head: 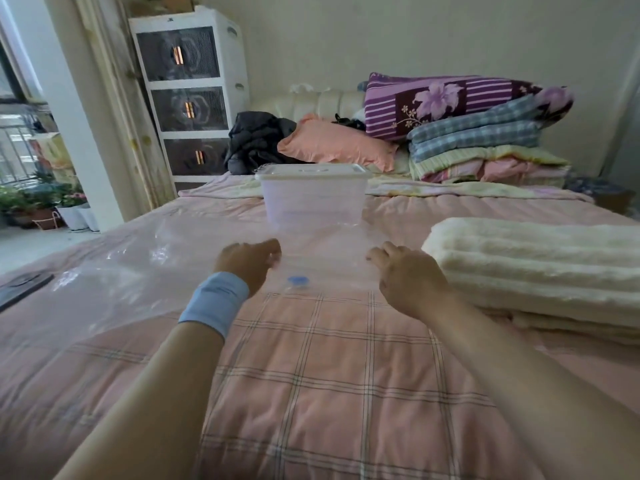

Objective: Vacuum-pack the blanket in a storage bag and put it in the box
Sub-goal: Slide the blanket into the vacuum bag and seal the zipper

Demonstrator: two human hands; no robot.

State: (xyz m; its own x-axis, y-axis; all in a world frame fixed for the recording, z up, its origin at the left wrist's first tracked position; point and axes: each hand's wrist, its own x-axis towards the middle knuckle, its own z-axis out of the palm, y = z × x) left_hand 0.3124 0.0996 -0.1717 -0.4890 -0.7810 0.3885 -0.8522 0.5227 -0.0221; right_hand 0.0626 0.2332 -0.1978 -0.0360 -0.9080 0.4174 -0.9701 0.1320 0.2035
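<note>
At mid-frame the left hand (pixel 247 261), wearing a blue wristband (pixel 214 303), and the right hand (pixel 408 278) reach onto a clear vacuum storage bag (pixel 138 268) lying on the pink checked bedspread (pixel 311 375), one on either side of its blue valve (pixel 298 280). Both hands' fingers are bent down at the plastic, but blur hides whether they grip it. The folded cream blanket (pixel 536 268) lies at the right edge beside the bag, and the lidded translucent box (pixel 313 199) stands just above the hands.
</note>
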